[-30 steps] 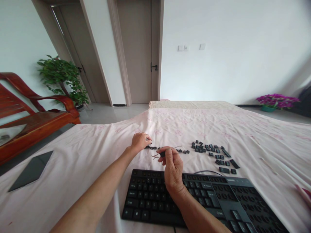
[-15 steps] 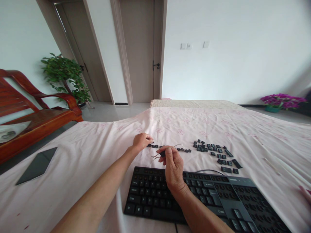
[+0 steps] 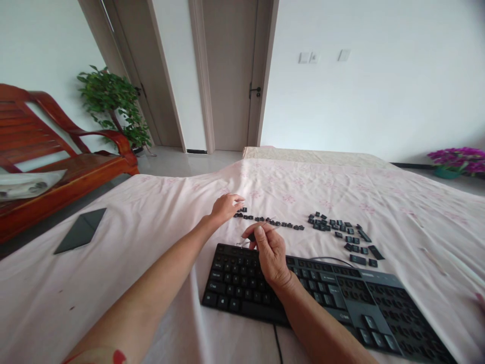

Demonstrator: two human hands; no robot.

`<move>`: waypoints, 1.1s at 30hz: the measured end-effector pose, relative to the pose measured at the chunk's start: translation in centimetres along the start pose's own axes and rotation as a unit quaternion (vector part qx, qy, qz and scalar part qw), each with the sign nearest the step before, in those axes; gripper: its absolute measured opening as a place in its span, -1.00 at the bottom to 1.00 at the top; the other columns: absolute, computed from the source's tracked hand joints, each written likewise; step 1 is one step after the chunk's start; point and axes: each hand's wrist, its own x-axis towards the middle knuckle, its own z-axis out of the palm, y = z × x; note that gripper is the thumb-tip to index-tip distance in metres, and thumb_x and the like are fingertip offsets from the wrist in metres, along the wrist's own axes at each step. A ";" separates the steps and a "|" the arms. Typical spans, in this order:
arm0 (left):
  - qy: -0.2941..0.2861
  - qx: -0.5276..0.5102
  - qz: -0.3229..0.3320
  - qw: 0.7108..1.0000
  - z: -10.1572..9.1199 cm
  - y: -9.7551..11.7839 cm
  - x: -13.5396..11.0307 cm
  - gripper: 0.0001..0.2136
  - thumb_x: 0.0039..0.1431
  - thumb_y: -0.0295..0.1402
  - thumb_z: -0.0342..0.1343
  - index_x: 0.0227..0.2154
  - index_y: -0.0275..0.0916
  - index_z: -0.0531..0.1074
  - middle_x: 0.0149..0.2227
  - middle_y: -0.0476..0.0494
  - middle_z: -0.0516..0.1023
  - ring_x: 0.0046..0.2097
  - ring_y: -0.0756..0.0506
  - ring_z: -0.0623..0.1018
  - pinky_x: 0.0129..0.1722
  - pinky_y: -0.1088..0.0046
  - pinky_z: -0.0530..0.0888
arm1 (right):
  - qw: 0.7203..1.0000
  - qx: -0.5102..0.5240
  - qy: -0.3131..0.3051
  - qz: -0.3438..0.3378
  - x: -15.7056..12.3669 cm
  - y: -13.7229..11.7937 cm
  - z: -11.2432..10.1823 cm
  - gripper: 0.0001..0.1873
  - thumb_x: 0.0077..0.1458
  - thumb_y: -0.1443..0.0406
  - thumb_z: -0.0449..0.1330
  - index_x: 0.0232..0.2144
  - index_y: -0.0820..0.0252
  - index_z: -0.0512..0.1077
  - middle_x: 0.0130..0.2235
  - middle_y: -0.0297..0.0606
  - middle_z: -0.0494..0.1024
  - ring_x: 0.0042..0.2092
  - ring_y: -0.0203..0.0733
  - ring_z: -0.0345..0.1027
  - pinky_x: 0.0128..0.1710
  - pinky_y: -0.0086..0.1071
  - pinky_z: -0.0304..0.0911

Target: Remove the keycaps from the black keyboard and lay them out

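My left hand (image 3: 227, 206) reaches over the cloth at the left end of a row of small black keycaps (image 3: 284, 224); its thumb and fingers are apart, with one loose keycap (image 3: 244, 209) just beside the fingertips. My right hand (image 3: 271, 250) is closed around a keycap puller (image 3: 251, 237), a dark handle with thin wire ends sticking out both sides. It hovers above the top edge of a black keyboard (image 3: 261, 309). The keyboard's top row, number pad and the block beside it show bare sockets, while the letter keys remain. My right hand and forearm hide part of the keyboard.
More loose keycaps (image 3: 337, 227) lie in a cluster at the right. A dark flat tablet or phone (image 3: 81, 231) rests on the pink cloth (image 3: 151, 212) at the left. A thin stick (image 3: 434, 260) lies far right. A wooden bench (image 3: 94, 169) stands beyond.
My left hand's fingers have opened from a pinch, and a keycap now lies beside them. My right hand with the puller has dipped closer to the keyboard. The view has shifted slightly.
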 end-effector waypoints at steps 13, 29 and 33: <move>-0.198 -0.222 0.160 0.941 -4.4 0.1 -10.5 -0.79 0.06 -0.26 0.23 -0.23 -0.16 0.57 -0.18 -0.06 0.55 -0.09 -0.09 0.49 0.00 0.43 0.33 | 0.982 -0.104 -0.139 -0.068 -0.8 -0.9 0.0 -0.57 0.32 0.13 -0.11 -0.42 0.15 0.45 -0.46 -0.31 0.44 -0.43 -0.24 0.31 -0.33 -0.35 0.24; -0.165 -0.179 0.176 0.954 -1.5 0.8 -11.7 -0.80 0.08 -0.22 0.21 -0.47 -0.26 0.49 -0.37 -0.02 0.45 -0.23 -0.06 0.43 -0.17 0.46 0.34 | 0.956 -0.189 -0.182 -0.131 -1.1 -0.4 0.7 -0.65 0.33 0.25 -0.13 -0.44 0.13 0.35 -0.44 -0.27 0.42 -0.38 -0.21 0.34 -0.31 -0.34 0.25; -0.154 -0.179 0.170 0.957 -1.8 1.1 -11.9 -0.81 0.07 -0.20 0.22 -0.34 -0.22 0.54 -0.23 -0.05 0.48 -0.16 -0.07 0.46 -0.13 0.47 0.35 | 0.968 -0.099 -0.150 -0.173 -1.6 0.3 0.5 -0.73 0.30 0.31 -0.10 -0.40 0.14 0.33 -0.44 -0.26 0.40 -0.38 -0.21 0.32 -0.32 -0.31 0.26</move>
